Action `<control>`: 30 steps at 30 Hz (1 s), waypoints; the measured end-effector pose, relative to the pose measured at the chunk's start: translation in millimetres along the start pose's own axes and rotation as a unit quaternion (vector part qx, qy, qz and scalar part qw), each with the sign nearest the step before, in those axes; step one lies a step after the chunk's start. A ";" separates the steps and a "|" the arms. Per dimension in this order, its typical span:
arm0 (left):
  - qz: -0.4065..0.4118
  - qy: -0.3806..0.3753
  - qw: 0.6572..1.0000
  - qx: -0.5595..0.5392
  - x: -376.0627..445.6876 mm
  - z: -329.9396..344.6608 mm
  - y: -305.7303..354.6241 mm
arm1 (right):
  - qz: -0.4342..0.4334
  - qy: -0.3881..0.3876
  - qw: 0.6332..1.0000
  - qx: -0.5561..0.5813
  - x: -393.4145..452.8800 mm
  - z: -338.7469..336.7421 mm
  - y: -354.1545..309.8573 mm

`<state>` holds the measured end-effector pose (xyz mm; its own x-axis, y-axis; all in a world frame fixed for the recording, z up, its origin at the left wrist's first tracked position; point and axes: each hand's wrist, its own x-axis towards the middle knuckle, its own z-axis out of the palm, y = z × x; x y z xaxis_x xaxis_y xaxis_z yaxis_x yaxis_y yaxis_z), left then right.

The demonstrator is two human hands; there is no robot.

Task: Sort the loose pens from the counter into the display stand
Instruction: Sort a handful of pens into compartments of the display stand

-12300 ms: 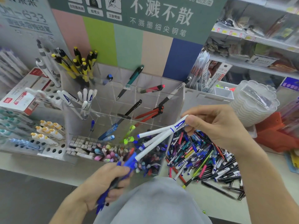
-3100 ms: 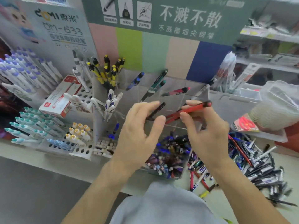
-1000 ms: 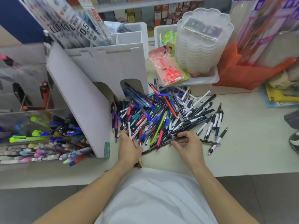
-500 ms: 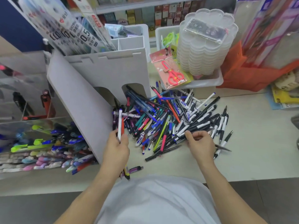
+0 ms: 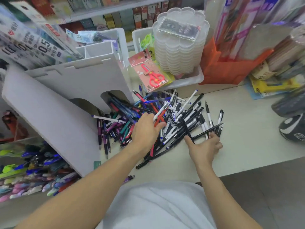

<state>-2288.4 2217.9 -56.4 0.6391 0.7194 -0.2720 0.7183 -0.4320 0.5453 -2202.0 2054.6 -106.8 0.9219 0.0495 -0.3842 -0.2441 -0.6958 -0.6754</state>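
Head view, from the left edge: the clear display stand (image 5: 28, 171) shows its lower bins full of mixed pens lying crosswise, with a red pen upright in a compartment above. Just right of it a white slotted organiser (image 5: 69, 96) leans over the beige counter (image 5: 239, 146), its arched cut-outs half swallowing the near end of the pen heap (image 5: 156, 123). Behind it stand packs of refills printed "0.5". One purple pen (image 5: 129, 178) lies apart near the counter's front edge. The left hand (image 5: 145, 131) rests palm-down on the middle of the heap, a white pen with a blue tip (image 5: 160, 111) and a red one pinched between its fingers. The right hand (image 5: 204, 146) lies at the heap's right fringe, fingers spread and relaxed, touching black pens without gripping any. Behind the heap a white tray (image 5: 194, 80) carries a packet of red scissors (image 5: 153, 76) and a stack of clear scalloped lids (image 5: 179, 52). Farther right sit an orange holder (image 5: 227, 70) and yellow packets.
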 end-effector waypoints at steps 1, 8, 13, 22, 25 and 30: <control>0.007 -0.012 1.000 0.019 3.8 3.7 1.5 | 0.009 -0.002 1.000 0.000 1.7 -0.4 0.7; 0.007 -0.063 0.998 0.013 14.2 25.1 4.9 | -0.002 -0.061 0.998 0.006 13.9 0.0 -2.2; -0.026 -0.073 0.996 -0.034 13.3 30.0 7.1 | -0.038 -0.100 0.990 -0.095 22.5 3.5 -8.0; -0.137 -0.119 0.976 -0.122 9.1 39.6 19.3 | -0.025 -0.171 0.982 -0.077 24.2 0.4 -21.7; -0.152 -0.151 0.967 -0.139 7.9 40.4 22.1 | -0.002 -0.202 0.977 -0.064 19.9 4.5 -22.8; -0.181 -0.173 0.953 -0.171 8.9 35.9 26.1 | -0.003 -0.241 0.970 -0.027 16.1 2.4 -25.1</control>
<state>-2254.1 2193.5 -73.0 0.4620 0.5396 -0.7038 0.8148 0.0551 0.5771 -2181.7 2074.5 -97.5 0.6717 0.3745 -0.6392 -0.2110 -0.7303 -0.6497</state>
